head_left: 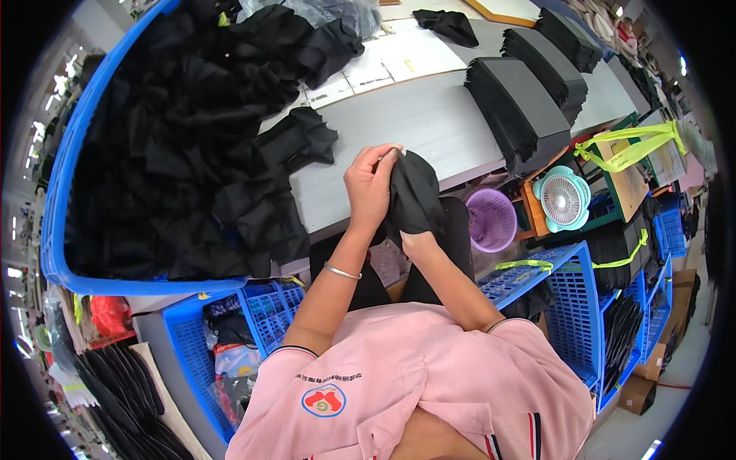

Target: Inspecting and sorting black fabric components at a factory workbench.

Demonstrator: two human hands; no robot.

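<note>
My left hand (369, 184) pinches the upper edge of a small black fabric piece (415, 192) between thumb and fingers, just above the near edge of the table. Only the wrist and the back part of my right hand (418, 244) show at the lower end of the cloth. The rest of that hand is covered by the fabric, so its fingers are hidden. Left of my hands lies a large heap of crumpled black fabric pieces (169, 138) in a blue crate (57, 207). One black piece (303, 138) hangs over onto the table.
On the grey-white table (406, 115), several stacks of flat black pieces (529, 107) stand at the right. Below them are a purple basket (491, 220) and a turquoise fan (563, 198). Blue crates (571, 307) flank me on both sides. A clear plastic bag (337, 11) lies at the back.
</note>
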